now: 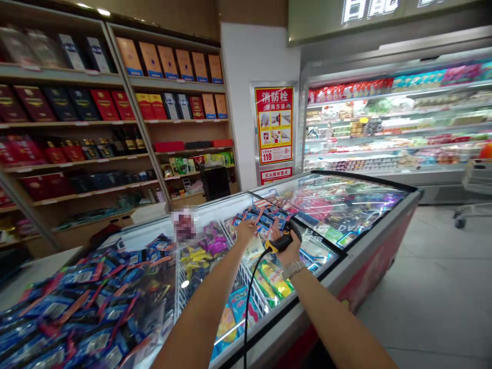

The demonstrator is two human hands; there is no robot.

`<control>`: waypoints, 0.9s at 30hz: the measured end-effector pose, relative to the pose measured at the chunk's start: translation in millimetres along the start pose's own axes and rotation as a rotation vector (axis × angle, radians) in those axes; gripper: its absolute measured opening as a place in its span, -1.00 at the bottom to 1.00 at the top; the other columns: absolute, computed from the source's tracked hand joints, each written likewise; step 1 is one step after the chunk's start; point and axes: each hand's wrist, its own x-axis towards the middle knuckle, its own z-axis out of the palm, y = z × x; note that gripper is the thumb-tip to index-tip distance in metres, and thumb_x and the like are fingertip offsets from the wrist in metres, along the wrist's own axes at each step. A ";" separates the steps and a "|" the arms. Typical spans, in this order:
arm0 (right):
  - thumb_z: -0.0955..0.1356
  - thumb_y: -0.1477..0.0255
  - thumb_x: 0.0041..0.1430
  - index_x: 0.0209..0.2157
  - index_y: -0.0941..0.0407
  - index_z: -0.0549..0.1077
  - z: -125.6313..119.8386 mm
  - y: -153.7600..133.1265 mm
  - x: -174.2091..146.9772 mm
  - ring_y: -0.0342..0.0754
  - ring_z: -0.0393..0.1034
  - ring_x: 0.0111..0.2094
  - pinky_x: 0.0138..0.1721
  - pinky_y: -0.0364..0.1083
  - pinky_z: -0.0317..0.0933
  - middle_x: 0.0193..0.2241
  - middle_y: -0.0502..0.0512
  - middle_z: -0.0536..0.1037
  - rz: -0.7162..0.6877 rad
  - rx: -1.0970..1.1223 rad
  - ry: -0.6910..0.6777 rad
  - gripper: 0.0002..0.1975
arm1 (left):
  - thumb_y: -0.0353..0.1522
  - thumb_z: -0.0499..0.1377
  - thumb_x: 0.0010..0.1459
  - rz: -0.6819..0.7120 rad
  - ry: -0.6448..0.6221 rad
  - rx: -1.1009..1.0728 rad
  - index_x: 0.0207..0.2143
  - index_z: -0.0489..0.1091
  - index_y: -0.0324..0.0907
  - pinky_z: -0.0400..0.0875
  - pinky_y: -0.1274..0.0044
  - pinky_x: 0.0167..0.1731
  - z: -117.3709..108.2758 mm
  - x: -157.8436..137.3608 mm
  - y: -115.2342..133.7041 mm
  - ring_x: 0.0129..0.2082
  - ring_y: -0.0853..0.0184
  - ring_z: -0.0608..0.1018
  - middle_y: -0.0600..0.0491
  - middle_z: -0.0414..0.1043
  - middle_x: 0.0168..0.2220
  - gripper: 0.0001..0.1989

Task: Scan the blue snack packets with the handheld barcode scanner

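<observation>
With the fingers of the right hand [292,251] wrapped around it, held a black-and-yellow scanner [283,242] over the freezer [348,269], just beside some blue packets [265,221]. Wore a pale watch [294,269] on that wrist. Reached forward with the left hand [247,228] to the near-left edge of those packets; could not tell whether pinching or only touching. Let the scanner's black cord [249,302] hang between both forearms. Had a wide heap of similar packets [82,297] at the left, plus yellow bags [196,259] and purple bags [215,242] inside the freezer. Faced shelves of boxes [169,59] beyond, left of a red-and-yellow sign [274,125].
</observation>
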 end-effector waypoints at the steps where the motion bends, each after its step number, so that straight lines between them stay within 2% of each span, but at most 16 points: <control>1: 0.16 0.21 0.24 -0.41 0.09 0.39 -0.9 0.7 3.2 -0.06 0.54 -0.36 -0.34 -0.09 0.43 -0.44 0.13 0.61 0.006 -0.020 0.002 -0.68 | -0.44 0.30 -0.03 0.036 -0.015 0.070 -0.47 0.54 -0.14 0.46 0.45 -0.24 -1.1 3.7 2.1 -0.32 0.21 0.61 0.05 0.60 -0.44 -0.96; 4: 0.20 0.15 0.21 -0.40 0.07 0.39 -3.6 6.0 11.5 -0.02 0.53 -0.39 -0.36 -0.05 0.43 -0.47 0.11 0.58 0.010 -0.055 0.010 -0.69 | -0.46 0.32 -0.03 0.135 0.005 0.270 -0.28 0.56 -0.12 0.42 0.45 -0.12 -5.1 9.4 5.6 -0.18 0.22 0.60 0.02 0.61 -0.22 -0.80; 8: 0.25 0.13 0.18 -0.37 0.06 0.37 -7.7 8.6 14.7 -0.02 0.52 -0.39 -0.35 -0.04 0.43 -0.47 0.06 0.56 0.009 -0.078 0.006 -0.71 | -0.40 0.34 -0.01 0.134 0.010 0.356 -0.19 0.55 -0.13 0.42 0.44 -0.08 -8.0 7.8 6.3 -0.12 0.19 0.58 -0.02 0.58 -0.14 -0.74; 12: 0.26 0.17 0.18 -0.38 0.06 0.36 -9.6 6.7 8.1 -0.08 0.51 -0.40 -0.33 -0.08 0.43 -0.47 0.03 0.56 -0.024 -0.059 0.038 -0.75 | -0.38 0.32 0.00 0.050 0.038 0.194 -0.10 0.52 -0.16 0.45 0.43 -0.13 -16.9 2.5 5.4 -0.21 0.22 0.60 -0.04 0.58 -0.14 -0.65; 15: 0.27 0.25 0.19 -0.41 0.06 0.35 -6.1 10.4 -0.9 -0.13 0.50 -0.41 -0.30 -0.13 0.43 -0.50 -0.02 0.54 -0.116 -0.032 0.050 -0.81 | -0.37 0.29 0.02 0.030 0.115 0.001 -0.13 0.53 -0.16 0.48 0.43 -0.16 -38.0 -4.6 4.1 -0.23 0.22 0.61 -0.04 0.60 -0.15 -0.69; 17: 0.29 0.30 0.18 -0.43 0.06 0.35 1.5 17.8 -9.3 -0.15 0.51 -0.41 -0.28 -0.16 0.43 -0.52 -0.04 0.52 -0.170 -0.038 0.015 -0.84 | -0.35 0.28 0.01 0.048 0.177 -0.098 -0.15 0.54 -0.18 0.49 0.43 -0.19 -61.9 -12.9 2.8 -0.22 0.19 0.61 -0.08 0.60 -0.15 -0.71; 19: 0.31 0.34 0.17 -0.42 0.07 0.37 14.6 30.7 -20.7 -0.15 0.53 -0.37 -0.25 -0.17 0.44 -0.51 -0.03 0.54 -0.148 -0.035 -0.066 -0.88 | -0.35 0.28 0.00 0.074 0.225 -0.139 -0.16 0.55 -0.20 0.50 0.42 -0.22 -93.1 -25.3 0.8 -0.25 0.19 0.61 -0.10 0.60 -0.15 -0.70; 23: 0.30 0.43 0.17 -0.42 0.10 0.40 49.0 75.1 -53.7 -0.15 0.55 -0.32 -0.21 -0.19 0.44 -0.47 0.02 0.59 0.090 -0.049 -0.235 -0.90 | -0.36 0.27 -0.01 0.067 0.266 -0.075 -0.19 0.56 -0.20 0.50 0.42 -0.21 -169.3 -62.8 -9.2 -0.25 0.19 0.61 -0.09 0.60 -0.17 -0.72; 27: 0.31 0.52 0.17 -0.45 0.13 0.41 71.4 136.7 -92.9 -0.14 0.55 -0.37 -0.24 -0.21 0.44 -0.50 0.06 0.58 0.356 -0.167 -0.329 -0.88 | -0.37 0.24 0.00 -0.070 0.325 0.160 -0.26 0.56 -0.18 0.48 0.45 -0.18 -246.4 -114.4 -31.4 -0.21 0.19 0.60 -0.04 0.61 -0.19 -0.78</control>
